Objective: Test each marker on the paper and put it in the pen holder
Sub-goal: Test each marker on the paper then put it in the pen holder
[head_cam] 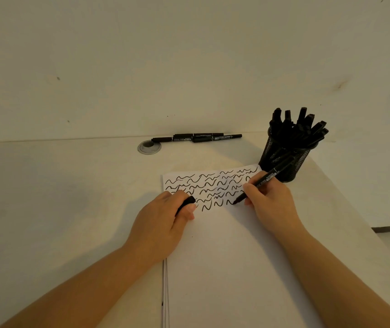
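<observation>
The right hand (269,200) pinches a light, rigid marker (260,183) mid-barrel, tip on the paper (224,256); the left hand (165,221) grips its cap (185,204), pen holder (286,159) at two o'clock.

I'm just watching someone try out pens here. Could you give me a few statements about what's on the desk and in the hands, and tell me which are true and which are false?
1. The right hand holds a marker with its tip on the paper. True.
2. The left hand is empty. False: it grips a black cap.
3. The pen holder is full of black markers. True.
4. The paper is blank. False: rows of black squiggles cover its top.
5. Spare markers lie at the desk's far edge. True.
</observation>
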The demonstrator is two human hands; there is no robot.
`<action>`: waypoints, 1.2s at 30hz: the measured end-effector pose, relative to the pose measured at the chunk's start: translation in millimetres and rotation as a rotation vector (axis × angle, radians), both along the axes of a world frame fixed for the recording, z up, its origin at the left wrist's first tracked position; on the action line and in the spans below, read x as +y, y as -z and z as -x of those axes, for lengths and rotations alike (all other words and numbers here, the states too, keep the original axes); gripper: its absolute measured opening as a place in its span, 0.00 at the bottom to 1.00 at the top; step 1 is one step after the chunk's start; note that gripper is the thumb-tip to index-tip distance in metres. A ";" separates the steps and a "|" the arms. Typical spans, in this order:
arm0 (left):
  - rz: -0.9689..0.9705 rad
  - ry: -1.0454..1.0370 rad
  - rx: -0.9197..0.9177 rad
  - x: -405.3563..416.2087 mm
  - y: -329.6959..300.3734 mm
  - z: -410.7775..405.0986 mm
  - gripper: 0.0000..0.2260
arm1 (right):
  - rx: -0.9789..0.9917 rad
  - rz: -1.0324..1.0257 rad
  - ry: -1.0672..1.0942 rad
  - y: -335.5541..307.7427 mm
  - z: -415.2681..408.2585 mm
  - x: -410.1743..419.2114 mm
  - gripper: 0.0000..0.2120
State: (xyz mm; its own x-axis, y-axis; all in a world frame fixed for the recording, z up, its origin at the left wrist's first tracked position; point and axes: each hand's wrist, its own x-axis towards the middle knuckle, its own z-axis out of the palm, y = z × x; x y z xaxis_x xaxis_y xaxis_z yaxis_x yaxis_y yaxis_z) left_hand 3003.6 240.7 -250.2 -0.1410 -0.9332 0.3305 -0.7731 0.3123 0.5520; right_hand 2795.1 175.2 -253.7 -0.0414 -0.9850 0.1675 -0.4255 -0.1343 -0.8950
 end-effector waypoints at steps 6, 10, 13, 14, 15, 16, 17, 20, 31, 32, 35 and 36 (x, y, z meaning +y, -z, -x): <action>-0.002 0.006 0.012 -0.4 0.9 0.1 0.19 | -0.134 0.089 0.002 -2.0 3.1 2.0 0.05; -0.031 0.035 0.091 -0.2 2.0 0.7 0.16 | -0.319 0.095 -0.094 -7.4 2.1 7.1 0.08; -0.048 0.042 0.154 -0.5 4.4 1.4 0.12 | -0.542 0.018 -0.241 -13.1 1.1 12.9 0.12; -0.053 0.038 0.168 -0.8 5.1 1.5 0.11 | -0.616 -0.029 -0.289 -14.3 0.5 14.1 0.14; -0.056 0.032 0.175 -1.2 5.9 1.6 0.10 | -0.675 -0.071 -0.334 -14.8 -0.2 14.6 0.16; -0.061 0.028 0.184 -1.8 6.7 1.5 0.09 | -0.709 -0.102 -0.372 -15.0 -1.1 15.1 0.16; -0.070 0.028 0.197 -1.8 6.9 1.4 0.09 | -0.724 -0.123 -0.399 -15.0 -2.1 15.4 0.16; -0.097 0.046 0.221 -1.7 5.8 1.3 0.07 | -0.764 -0.179 -0.433 -15.6 -2.9 16.2 0.11; -0.124 0.056 0.200 -0.3 4.0 2.0 0.03 | -0.661 -0.188 -0.444 -12.3 -4.4 16.9 0.05; -0.124 0.054 0.193 0.1 3.4 2.1 0.02 | -0.638 -0.184 -0.451 -12.4 -4.9 17.6 0.05; -0.121 0.052 0.178 0.9 1.4 1.6 0.04 | -0.556 -0.169 -0.474 -13.0 -6.0 20.5 0.05; -0.117 0.058 0.169 1.4 0.7 1.7 0.06 | -0.529 -0.163 -0.481 -13.6 -6.5 21.4 0.05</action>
